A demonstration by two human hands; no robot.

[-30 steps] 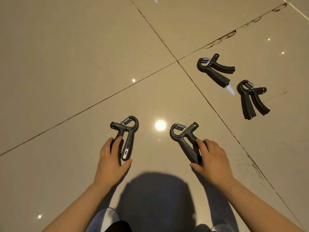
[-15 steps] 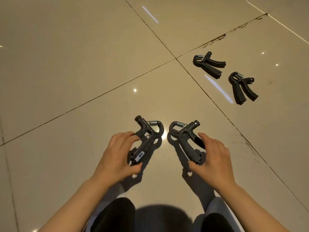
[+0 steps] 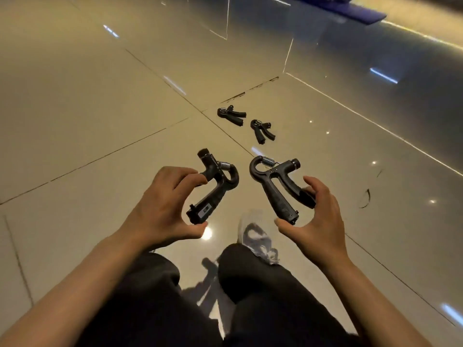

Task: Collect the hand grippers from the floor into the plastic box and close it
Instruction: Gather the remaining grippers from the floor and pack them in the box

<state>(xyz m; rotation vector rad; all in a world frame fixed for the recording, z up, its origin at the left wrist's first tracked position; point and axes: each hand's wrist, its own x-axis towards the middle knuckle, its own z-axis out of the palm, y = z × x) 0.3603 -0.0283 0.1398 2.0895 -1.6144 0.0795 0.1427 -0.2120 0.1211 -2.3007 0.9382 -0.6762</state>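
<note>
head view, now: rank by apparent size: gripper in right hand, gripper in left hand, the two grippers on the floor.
1. Gripper in right hand and gripper in left hand: look about alike, not ranked apart.
2. Left floor gripper and right floor gripper: about alike, clearly smaller here.

The floor pair lies farther off, so true sizes may match.

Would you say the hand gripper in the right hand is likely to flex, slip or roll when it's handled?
The hand gripper looks like rigid moulded plastic, so it probably keeps its shape, though its steel spring suggests the handles close under a squeeze. The right hand pinches it only at the handle ends, so it may swing. Its forked shape makes rolling unlikely.
</note>
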